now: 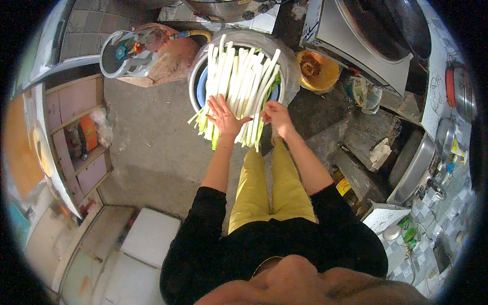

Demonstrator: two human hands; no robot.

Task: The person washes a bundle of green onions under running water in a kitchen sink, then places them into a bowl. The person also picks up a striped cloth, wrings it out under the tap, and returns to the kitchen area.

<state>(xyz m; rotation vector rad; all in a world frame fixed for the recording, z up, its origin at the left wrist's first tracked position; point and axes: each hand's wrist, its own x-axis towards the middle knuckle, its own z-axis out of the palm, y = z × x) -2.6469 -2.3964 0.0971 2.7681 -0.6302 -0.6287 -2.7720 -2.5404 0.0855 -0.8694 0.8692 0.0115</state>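
Long white and pale green stalks that look like scallions (238,82) lie side by side in a thick layer. They stretch across a blue basin (201,89) set inside a larger round vessel with a pale rim (191,72), and their near ends overhang it. Green leaves show at the right of the layer. My left hand (225,119) rests flat on the stalks, fingers spread. At their right edge is my right hand (277,117), its fingers curled; whether it pinches a stalk is hidden.
A gas cylinder (131,53) stands at the upper left beside the vessel. To the right are a yellow bowl (319,70), a white-topped stand (354,42) and a metal sink (413,171). Wooden shelving (78,133) lines the left side. Concrete floor (152,152) lies between.
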